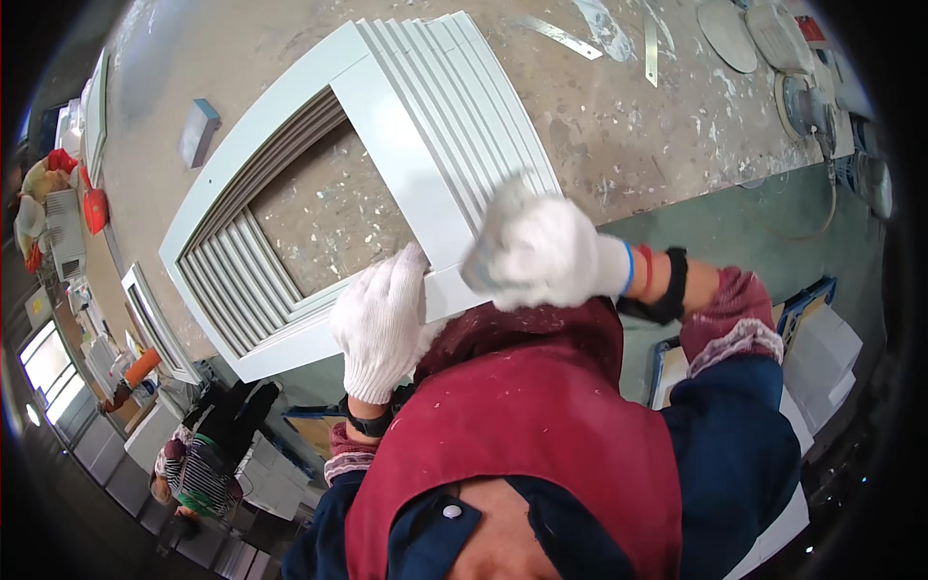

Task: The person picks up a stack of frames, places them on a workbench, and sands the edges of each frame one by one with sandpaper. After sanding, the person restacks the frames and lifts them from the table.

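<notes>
A stack of white rectangular frames [401, 121] with mitred corners lies on the workbench in front of me, the bench showing through the middle opening. My left hand [382, 314], in a white knit glove, grips the near rail of the top frame close to its corner. At that same corner, my right hand [556, 246], also gloved, is closed around a thin greyish pad [498, 227] that looks like a sanding pad. Motion blurs the right hand and the pad, and the pad's exact kind is unclear. It lies against or just over the frame's surface.
The paint-spotted workbench [628, 145] carries a grey block [198, 132] to the left and two metal strips [652, 53] at the far side. A round sander [797, 104] with a cord sits at the right end. Another person [203, 469] is at the lower left.
</notes>
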A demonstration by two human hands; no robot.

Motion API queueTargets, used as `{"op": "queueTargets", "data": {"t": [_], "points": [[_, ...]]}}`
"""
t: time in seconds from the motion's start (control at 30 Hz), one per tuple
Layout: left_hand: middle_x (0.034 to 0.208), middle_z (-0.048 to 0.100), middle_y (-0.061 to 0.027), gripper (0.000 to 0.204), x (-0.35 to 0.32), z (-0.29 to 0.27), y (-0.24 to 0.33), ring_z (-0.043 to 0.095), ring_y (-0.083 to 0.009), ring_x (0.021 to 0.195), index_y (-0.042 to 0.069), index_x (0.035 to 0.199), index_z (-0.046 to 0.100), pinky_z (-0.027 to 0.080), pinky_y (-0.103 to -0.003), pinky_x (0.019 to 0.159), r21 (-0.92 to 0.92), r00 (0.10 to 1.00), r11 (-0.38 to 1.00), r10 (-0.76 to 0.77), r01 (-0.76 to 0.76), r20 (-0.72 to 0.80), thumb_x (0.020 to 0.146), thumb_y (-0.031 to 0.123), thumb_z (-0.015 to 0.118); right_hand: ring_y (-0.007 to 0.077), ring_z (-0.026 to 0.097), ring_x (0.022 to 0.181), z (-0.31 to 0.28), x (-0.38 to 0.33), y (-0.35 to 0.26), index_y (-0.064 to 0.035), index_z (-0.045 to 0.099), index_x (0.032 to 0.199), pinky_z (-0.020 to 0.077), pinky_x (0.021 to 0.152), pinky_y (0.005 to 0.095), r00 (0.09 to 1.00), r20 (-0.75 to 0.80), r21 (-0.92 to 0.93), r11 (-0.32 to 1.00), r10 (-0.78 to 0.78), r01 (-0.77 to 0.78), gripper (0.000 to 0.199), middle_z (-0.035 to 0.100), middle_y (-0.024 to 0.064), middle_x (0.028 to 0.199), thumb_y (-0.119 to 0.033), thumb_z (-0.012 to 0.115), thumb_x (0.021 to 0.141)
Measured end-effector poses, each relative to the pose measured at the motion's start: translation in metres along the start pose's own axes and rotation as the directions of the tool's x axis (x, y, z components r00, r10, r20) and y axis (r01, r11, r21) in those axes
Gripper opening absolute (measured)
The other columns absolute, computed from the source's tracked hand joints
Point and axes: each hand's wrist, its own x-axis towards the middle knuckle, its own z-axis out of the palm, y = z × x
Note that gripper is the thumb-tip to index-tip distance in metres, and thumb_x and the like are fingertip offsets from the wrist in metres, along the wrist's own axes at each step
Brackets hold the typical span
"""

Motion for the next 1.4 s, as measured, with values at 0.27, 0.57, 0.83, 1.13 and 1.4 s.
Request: {"op": "queueTargets", "data": {"t": [0.27,0.57,0.83,1.13,1.4], "points": [[0.094,0.067,-0.0082,0.067,0.002,0.002,-0.001,0.066,-0.0280,0.090,0.009,0.118,0.059,0.051,-0.038,0.077,0.016,0.999,0.999,-0.036,0.035,0.037,0.060,0.032,0.083,0.0314,0.066,0.072,0.014,0.099,0.122,-0.0124,0.066,0.091,0.0527,0.065,0.0397,0.964,-0.119,-0.017,0.970,0.238,-0.241,0.040,0.065,0.0109,0.073,-0.048,0.048,0.099],[0.087,0.068,-0.0121,0.069,0.004,0.003,-0.001,0.067,-0.0312,0.084,0.007,0.117,0.063,0.051,-0.040,0.075,-0.012,0.999,0.999,-0.032,0.032,0.016,0.061,0.040,0.086,0.0296,0.066,0.071,-0.017,0.012,0.004,-0.0132,0.067,0.089,0.0541,0.064,0.0351,0.991,0.132,-0.034,0.999,-0.003,0.008,0.026,0.066,0.0088,0.079,-0.032,0.075,0.073],[0.100,0.069,-0.0094,0.070,0.003,-0.003,0.004,0.067,-0.0289,0.092,0.009,0.121,0.059,0.051,-0.040,0.081,0.005,0.997,0.999,-0.050,0.050,0.064,0.060,0.029,0.087,0.0325,0.067,0.090,0.008,0.103,0.159,-0.0132,0.066,0.098,0.0545,0.078,0.0408,0.726,0.077,-0.157,0.728,0.683,-0.668,0.043,0.070,0.0124,0.096,-0.052,0.046,0.099],[0.090,0.069,-0.0137,0.069,0.003,0.002,-0.001,0.067,-0.0327,0.084,0.006,0.118,0.064,0.051,-0.041,0.075,-0.006,0.999,1.000,-0.030,0.030,0.013,0.061,0.038,0.086,0.0313,0.069,0.084,-0.020,-0.018,0.015,-0.0154,0.072,0.093,0.0563,0.076,0.0384,0.964,0.182,-0.139,0.976,0.192,-0.168,0.026,0.070,0.0080,0.086,-0.040,0.071,0.084],[0.091,0.069,-0.0125,0.066,0.003,-0.001,0.004,0.068,-0.0325,0.084,0.006,0.114,0.065,0.052,-0.041,0.075,0.021,1.000,1.000,-0.012,0.012,0.000,0.061,0.041,0.086,0.0391,0.065,0.087,0.004,0.086,0.177,-0.0123,0.066,0.107,0.0507,0.077,0.0471,0.797,-0.088,-0.070,0.795,0.597,-0.603,0.042,0.068,0.0179,0.091,-0.049,0.050,0.097]]}}
